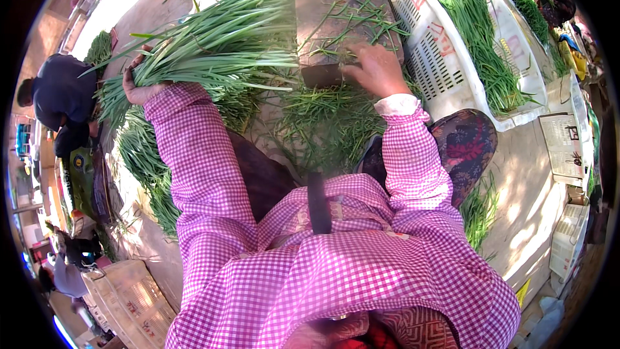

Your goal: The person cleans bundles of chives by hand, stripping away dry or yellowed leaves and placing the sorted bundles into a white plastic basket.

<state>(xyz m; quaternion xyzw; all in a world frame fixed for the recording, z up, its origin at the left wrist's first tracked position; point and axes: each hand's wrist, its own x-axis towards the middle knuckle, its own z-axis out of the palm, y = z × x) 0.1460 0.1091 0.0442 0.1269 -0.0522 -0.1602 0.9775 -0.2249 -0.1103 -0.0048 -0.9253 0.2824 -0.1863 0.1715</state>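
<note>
My left hand point(138, 85) is closed around a bunch of chives point(216, 42), long and green, held up at the left with its leaves fanning to the right. My right hand point(378, 68) is at the near edge of a brown board point(313, 0), fingers curled downward; what they hold, if anything, I cannot make out. A dark brown, flat-faced piece shows just left of these fingers; whether it is a blade or the board's front side is unclear. Loose green stalks point(352, 22) are scattered over the board, and more trimmings point(323, 119) lie below it between my knees.
A white slatted crate point(436, 58) full of green stalks stands close on the right. More chives point(145, 155) are piled along my left side. A person in dark clothes point(64, 97) bends at the far left. Stacked crates point(132, 300) stand at lower left.
</note>
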